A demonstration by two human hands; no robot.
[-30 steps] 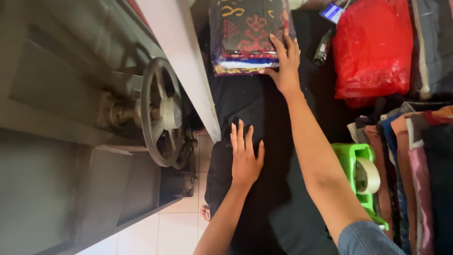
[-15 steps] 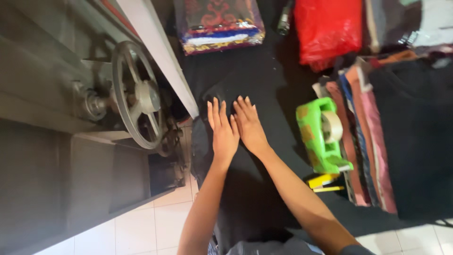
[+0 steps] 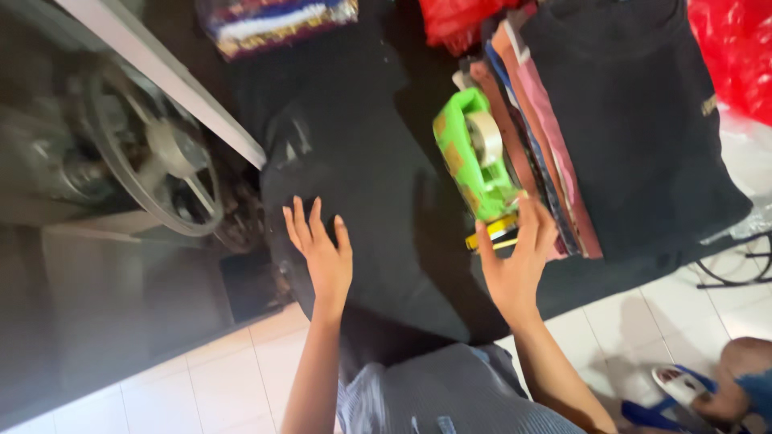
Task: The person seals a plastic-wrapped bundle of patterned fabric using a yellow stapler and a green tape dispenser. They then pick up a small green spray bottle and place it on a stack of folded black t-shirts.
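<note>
Hands lie spread on a black garment (image 3: 362,185) that covers the worktop and hangs over its near edge toward the white tiled floor (image 3: 161,394). The left hand (image 3: 322,249) rests flat near the cloth's left border, fingers fanned wide and pointing away from the person, holding nothing. The right hand (image 3: 515,261) is open too, grip wide, palm down — its fingertips reach just to the near end of a green tape dispenser (image 3: 474,157) and a small yellow object (image 3: 492,233) that lies beside it; whether they touch is hard to tell through the blur.

The garment's long axis runs away from the person, from the near edge up toward a folded patterned cloth bundle (image 3: 277,20) at the far end. Both hands sit at the near end of it, the left close to the outer edge, the right toward the middle and nearer the dispenser. That dispenser lies tilted, its roll of tape (image 3: 485,138) facing up, pressed against a stack of folded fabrics (image 3: 539,153) with a dark shirt (image 3: 635,120) on top.

Left of the worktop stands a sewing machine handwheel (image 3: 149,153) — spoked, grey. Red plastic bags (image 3: 736,56) show at the far right, and a sandalled foot (image 3: 683,386) at the lower right corner.
</note>
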